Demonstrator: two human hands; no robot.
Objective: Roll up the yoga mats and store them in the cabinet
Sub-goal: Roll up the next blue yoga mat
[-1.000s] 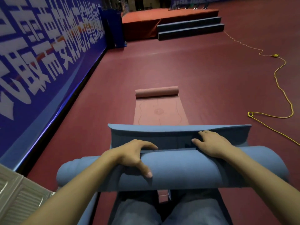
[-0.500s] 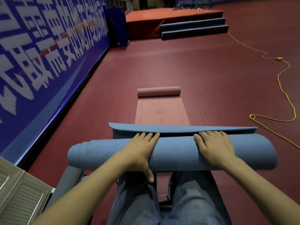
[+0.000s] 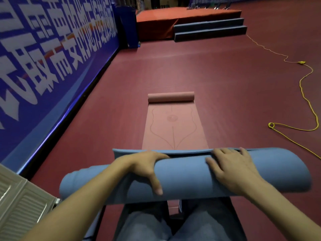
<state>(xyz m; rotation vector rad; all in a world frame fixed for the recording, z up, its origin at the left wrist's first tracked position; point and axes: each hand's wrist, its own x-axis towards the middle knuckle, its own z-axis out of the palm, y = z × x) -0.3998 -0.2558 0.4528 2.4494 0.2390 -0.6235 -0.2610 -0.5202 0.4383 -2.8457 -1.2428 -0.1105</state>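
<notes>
A thick blue yoga mat [image 3: 191,178] is rolled into a fat tube lying crosswise in front of my knees, its last loose flap [image 3: 128,152] standing up along the far side. My left hand [image 3: 145,166] grips the roll, fingers over the top and thumb down the near face. My right hand [image 3: 231,171] lies on top of the roll with fingers spread, fingertips at the flap's edge. Beyond it a pink yoga mat [image 3: 173,133] stretches flat on the floor, its far end curled into a small roll [image 3: 171,97].
A pale louvred cabinet door [image 3: 20,202] shows at the lower left. A blue banner wall [image 3: 43,66] runs along the left. A yellow cord [image 3: 302,94] snakes over the red floor at right. A red stage [image 3: 182,20] with grey steps [image 3: 210,30] stands far back.
The blue roll has turned further forward and grown thicker, and the flat strip beyond it has shrunk to a narrow flap. Both hands shifted over the top of the roll.
</notes>
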